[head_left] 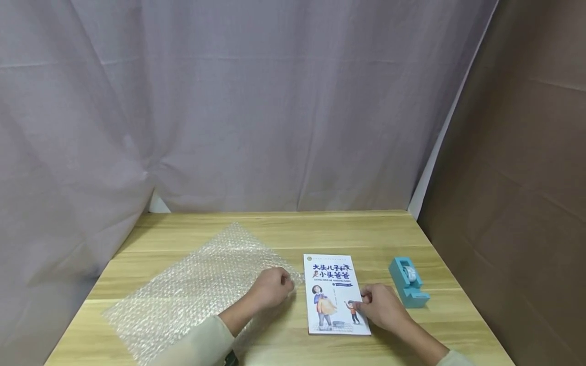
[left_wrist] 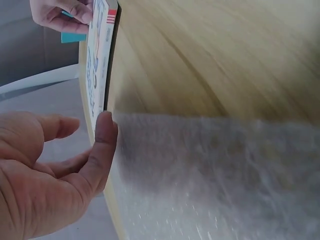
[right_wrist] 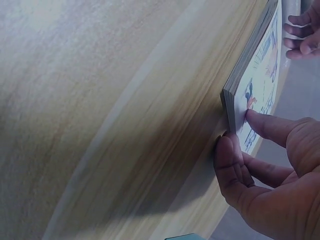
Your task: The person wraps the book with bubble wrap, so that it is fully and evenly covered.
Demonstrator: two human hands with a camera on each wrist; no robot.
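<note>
A white paperback book (head_left: 336,297) with a blue title and drawn figures lies face up on the table. My right hand (head_left: 384,306) pinches its right edge; in the right wrist view, the thumb (right_wrist: 267,125) rests on the cover and the fingertips are at the page edge. Left of the book, a sheet of clear bubble wrap (head_left: 183,295) is spread out at a slant. Over the wrap's right corner hovers my left hand (head_left: 271,287), loosely bent and holding nothing. The left wrist view shows a gap between its thumb and fingers, close to the book's spine (left_wrist: 106,65).
A teal tape dispenser (head_left: 407,284) with a roll of tape stands right of the book, beyond my right hand. Grey curtain (head_left: 274,112) hangs behind the wooden table (head_left: 348,231), and a brown panel (head_left: 513,178) rises along the right side.
</note>
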